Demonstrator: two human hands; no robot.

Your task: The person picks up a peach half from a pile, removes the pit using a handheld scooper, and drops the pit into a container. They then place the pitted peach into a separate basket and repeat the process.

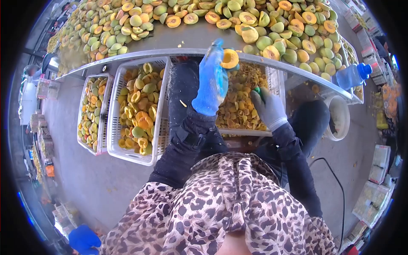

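My left hand (pixel 211 78), in a blue glove, is raised at the table's front edge and closed on a peach half (pixel 230 59). The half's orange cut face and hollow middle are turned toward me. Lower and to the right is my right hand (pixel 268 107), in a grey glove, with its fingers curled. A small dark green thing (pixel 257 90) shows at its fingertips, too little of it to name. Beneath both hands, between my knees, a white crate (pixel 278 83) holds many small orange and brown fruit scraps (pixel 240 100).
Halved peaches (pixel 250 19) are heaped along the metal table (pixel 178 40). Two white crates of peach halves, a larger one (pixel 111 127) and a narrower one (pixel 102 144), stand at left. At right are a water bottle (pixel 350 76), a white bucket (pixel 343 119) and a black cable (pixel 335 178).
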